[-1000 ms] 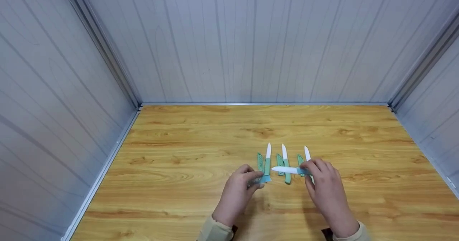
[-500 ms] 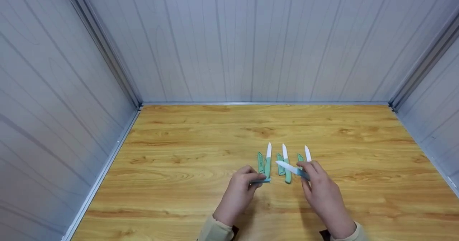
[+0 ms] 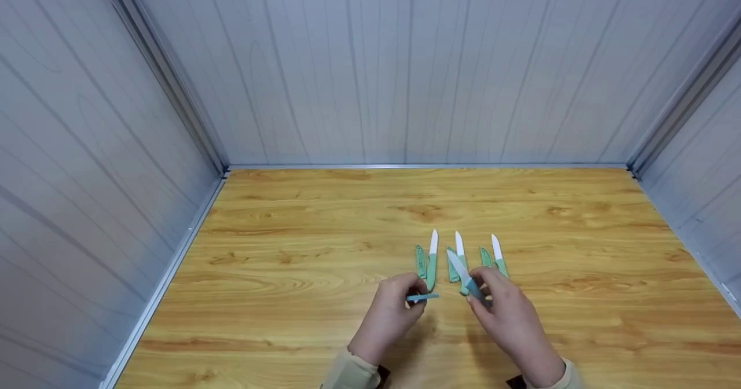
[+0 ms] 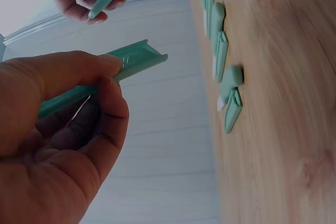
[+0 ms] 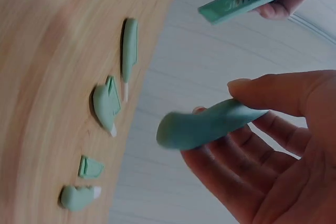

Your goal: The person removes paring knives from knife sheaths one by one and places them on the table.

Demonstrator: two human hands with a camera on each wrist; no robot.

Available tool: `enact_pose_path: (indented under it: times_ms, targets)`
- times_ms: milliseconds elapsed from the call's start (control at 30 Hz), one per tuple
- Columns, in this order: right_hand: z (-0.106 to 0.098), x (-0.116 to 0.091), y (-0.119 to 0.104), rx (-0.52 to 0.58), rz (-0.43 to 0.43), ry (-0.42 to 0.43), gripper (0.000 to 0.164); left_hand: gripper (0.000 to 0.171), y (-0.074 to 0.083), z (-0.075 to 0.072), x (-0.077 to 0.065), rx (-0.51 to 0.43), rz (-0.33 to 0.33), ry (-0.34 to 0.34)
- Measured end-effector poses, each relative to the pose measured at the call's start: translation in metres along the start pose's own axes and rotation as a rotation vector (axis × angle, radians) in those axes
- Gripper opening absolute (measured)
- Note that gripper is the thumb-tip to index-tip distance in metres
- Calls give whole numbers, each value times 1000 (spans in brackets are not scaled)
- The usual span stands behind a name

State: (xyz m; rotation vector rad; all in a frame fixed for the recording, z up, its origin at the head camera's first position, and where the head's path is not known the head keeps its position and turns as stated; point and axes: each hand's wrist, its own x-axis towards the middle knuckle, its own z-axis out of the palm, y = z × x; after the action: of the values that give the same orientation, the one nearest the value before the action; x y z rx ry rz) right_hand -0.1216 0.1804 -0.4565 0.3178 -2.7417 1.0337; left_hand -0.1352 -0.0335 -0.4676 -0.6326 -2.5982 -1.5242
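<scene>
My left hand (image 3: 389, 311) pinches a green knife sheath (image 4: 137, 59) between thumb and fingers, its open end pointing out past the fingertips. Edge-on in the head view, the sheath (image 3: 427, 297) appears as a thin strip. Across from it, my right hand (image 3: 512, 315) grips a paring knife (image 3: 461, 268) by its green handle. The white blade slants forward and left, apart from the sheath. In the right wrist view the handle (image 5: 197, 127) lies between thumb and fingers, its butt toward the table side; the blade is hidden there.
Three more green-handled knives lie in a row beyond my hands: left knife (image 3: 432, 261), middle knife (image 3: 459, 242), right knife (image 3: 498, 251). Beside each lies a green sheath (image 3: 421, 261). Pale panel walls (image 3: 370, 76) bound the wooden table (image 3: 301, 221) at the back and sides.
The right hand has moved left and nearer the body, and its knife has swung from pointing left to pointing forward-left. The left hand has tilted the sheath edge-on and lowered slightly.
</scene>
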Motion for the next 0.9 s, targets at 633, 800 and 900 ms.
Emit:
enact_pose_path:
  times_ms: [633,800,900]
  targets:
    - [3,-2,3,306,190,-101,31,15,-2,15,3,-191,-26,-22]
    - [3,-2,7,316,221,-90,28,22,1,20,5,-264,-87,-39]
    - [3,-2,10,313,225,-72,26,27,4,24,6,-288,-135,-31]
